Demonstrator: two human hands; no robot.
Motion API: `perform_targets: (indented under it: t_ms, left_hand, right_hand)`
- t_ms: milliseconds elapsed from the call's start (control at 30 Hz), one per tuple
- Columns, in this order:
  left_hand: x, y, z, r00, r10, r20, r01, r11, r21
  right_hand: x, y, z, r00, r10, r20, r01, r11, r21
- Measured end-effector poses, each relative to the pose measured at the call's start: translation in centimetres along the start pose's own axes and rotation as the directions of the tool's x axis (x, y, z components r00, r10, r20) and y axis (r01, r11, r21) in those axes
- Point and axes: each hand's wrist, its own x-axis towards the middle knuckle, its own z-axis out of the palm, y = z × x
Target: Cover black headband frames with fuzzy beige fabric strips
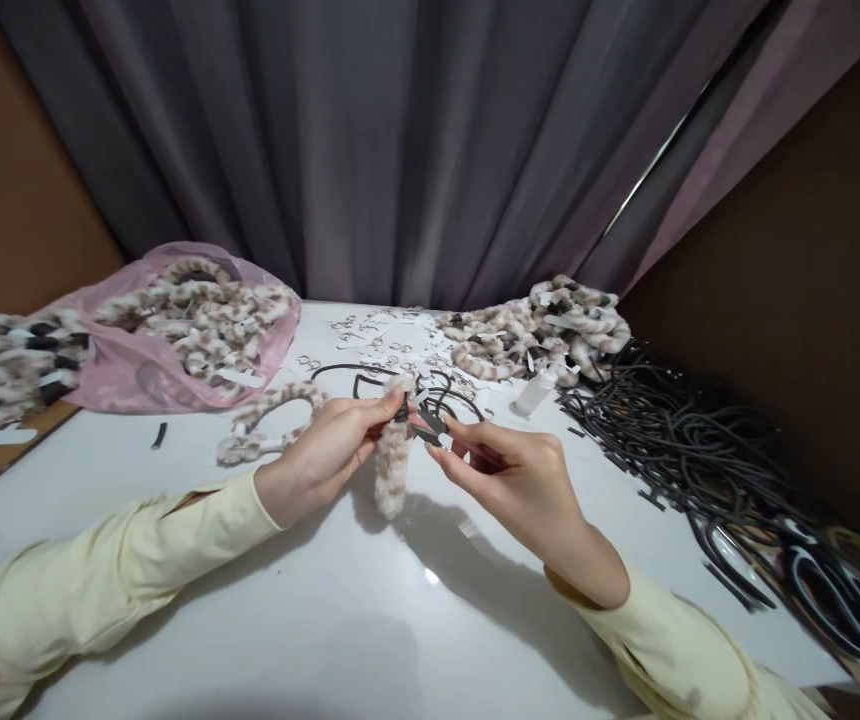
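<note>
My left hand [340, 445] is closed on a fluffy white-and-brown faux-fur strap [391, 470], which hangs down from the fingers above the table. A black band or cord end shows at the strap's top, by my left thumb. Between the thumb and fingers of my right hand [516, 480] is a small dark two-armed tool that looks like thread snips [428, 430]. Its tips point left and come close to the black part of the strap; whether they touch it I cannot tell. Behind both hands lie loops of black cord [467, 400].
A fluffy ring-shaped strap [239, 450] lies left on the white table [287, 620]. Behind it stands a pink bag [100, 375] of fur straps. Metal rings and clasps [400, 350], a fur pile [580, 315], a small clear bottle [533, 392] and tangled black cords [670, 430] lie farther right.
</note>
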Motion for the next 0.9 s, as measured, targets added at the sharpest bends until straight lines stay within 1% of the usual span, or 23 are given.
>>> perform_targets:
  t_ms: [267, 433, 567, 733, 900]
  left_hand:
    - [-0.24, 0.10, 0.24, 0.999, 0.008, 0.040, -0.009, 1.000, 0.014]
    - [-0.33, 0.07, 0.23, 0.999, -0.002, 0.035, 0.001, 1.000, 0.015]
    - [-0.33, 0.19, 0.32, 0.999, -0.001, 0.035, 0.001, 1.000, 0.002]
    - [-0.35, 0.29, 0.42, 0.999, -0.009, 0.038, 0.009, 1.000, 0.001]
    - [-0.43, 0.37, 0.50, 1.000, -0.012, 0.018, 0.012, 1.000, -0.019]
  right_hand:
    - [-0.11, 0.17, 0.38, 0.998, -0.064, 0.022, 0.065, 0.996, -0.061]
    - [-0.23, 0.30, 0.55, 0.995, -0.100, 0.013, 0.101, 0.992, -0.075]
    - [-0.22, 0.26, 0.49, 0.994, -0.103, 0.023, 0.104, 0.992, -0.065]
    - [-0.10, 0.09, 0.41, 0.992, -0.125, 0.007, 0.125, 0.989, -0.076]
    - [-0.16, 0.07, 0.44, 0.994, -0.107, 0.023, 0.108, 0.991, -0.081]
